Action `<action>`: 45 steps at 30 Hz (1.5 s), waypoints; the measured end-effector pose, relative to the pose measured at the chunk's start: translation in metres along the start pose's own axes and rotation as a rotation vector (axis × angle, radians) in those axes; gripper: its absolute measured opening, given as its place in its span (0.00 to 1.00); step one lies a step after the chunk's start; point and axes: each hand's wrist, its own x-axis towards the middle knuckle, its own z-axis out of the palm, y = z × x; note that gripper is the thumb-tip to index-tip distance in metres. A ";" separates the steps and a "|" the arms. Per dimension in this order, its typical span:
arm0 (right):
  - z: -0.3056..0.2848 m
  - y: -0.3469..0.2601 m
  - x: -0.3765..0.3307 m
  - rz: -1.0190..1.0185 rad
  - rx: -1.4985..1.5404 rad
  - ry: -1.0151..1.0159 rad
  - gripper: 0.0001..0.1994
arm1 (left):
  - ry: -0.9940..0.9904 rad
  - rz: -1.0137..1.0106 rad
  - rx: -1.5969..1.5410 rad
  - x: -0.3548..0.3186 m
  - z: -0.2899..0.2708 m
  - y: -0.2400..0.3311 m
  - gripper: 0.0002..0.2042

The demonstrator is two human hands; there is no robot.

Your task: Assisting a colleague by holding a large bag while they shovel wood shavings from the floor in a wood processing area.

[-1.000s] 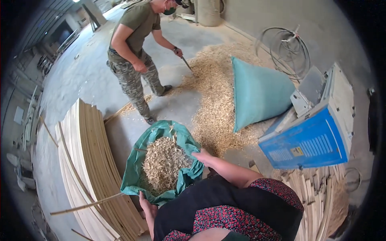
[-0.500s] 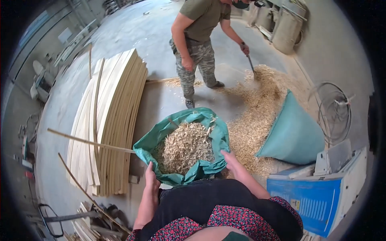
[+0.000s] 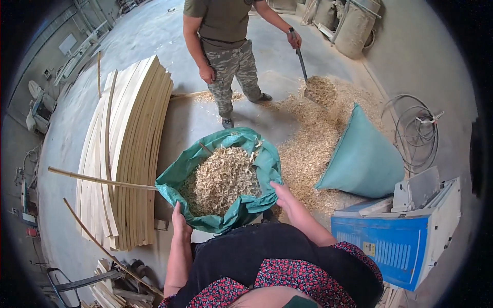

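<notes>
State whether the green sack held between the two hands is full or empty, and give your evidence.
Full. The green sack has its mouth open, with wood shavings heaped to its rim; left hand and right hand grip its edge.

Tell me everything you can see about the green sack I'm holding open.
The green sack looks like woven plastic, its rim rolled outward. It stands upright on the concrete floor, mouth open, heaped with pale wood shavings. The left hand grips the near rim; the right hand holds the right side.

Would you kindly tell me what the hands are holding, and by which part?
Both hold the green sack of wood shavings by its rolled rim: left hand at the near-left edge, right hand at the near-right edge.
</notes>
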 end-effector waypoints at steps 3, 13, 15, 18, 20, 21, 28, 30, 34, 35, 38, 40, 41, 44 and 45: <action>-0.009 0.000 0.007 0.031 0.078 -0.033 0.18 | 0.027 0.018 0.032 0.001 0.007 0.002 0.18; -0.027 -0.013 0.051 0.242 0.199 -0.063 0.22 | 0.107 0.103 0.045 0.026 0.012 -0.018 0.17; -0.028 -0.012 0.067 0.264 0.211 -0.053 0.22 | 0.138 0.131 0.048 0.029 0.013 -0.023 0.17; -0.044 -0.012 0.090 0.262 0.232 -0.023 0.21 | 0.142 0.112 0.126 0.028 0.009 -0.029 0.16; -0.066 -0.018 0.100 0.217 0.253 0.040 0.20 | 0.122 0.143 0.245 0.018 0.029 -0.028 0.16; -0.080 -0.021 0.103 0.219 0.247 0.043 0.20 | 0.073 0.178 0.311 0.013 0.034 -0.026 0.16; -0.082 -0.033 0.027 0.025 0.142 0.030 0.19 | 0.056 0.165 0.342 -0.039 -0.001 0.028 0.17; -0.075 -0.037 0.012 0.109 0.152 0.028 0.19 | 0.055 0.156 0.314 -0.045 -0.008 0.036 0.15; -0.049 -0.034 -0.003 -0.059 -0.057 0.057 0.18 | -0.004 0.203 0.371 -0.040 -0.024 0.027 0.16; -0.049 -0.032 -0.002 -0.136 -0.098 0.051 0.18 | -0.003 0.198 0.358 -0.040 -0.025 0.026 0.16; -0.034 -0.026 -0.008 -0.138 -0.102 0.056 0.17 | -0.009 0.173 0.340 -0.038 -0.033 0.026 0.16; -0.034 -0.023 -0.008 -0.132 -0.135 0.043 0.18 | -0.055 0.199 0.320 -0.034 -0.041 0.025 0.18; -0.034 -0.022 -0.008 -0.129 -0.156 0.029 0.18 | -0.049 0.197 0.313 -0.034 -0.044 0.023 0.18; -0.028 -0.022 -0.011 -0.116 -0.196 0.040 0.18 | -0.044 0.197 0.278 -0.036 -0.045 0.022 0.18; -0.025 -0.022 -0.014 -0.117 -0.196 0.039 0.18 | -0.040 0.205 0.293 -0.039 -0.044 0.022 0.18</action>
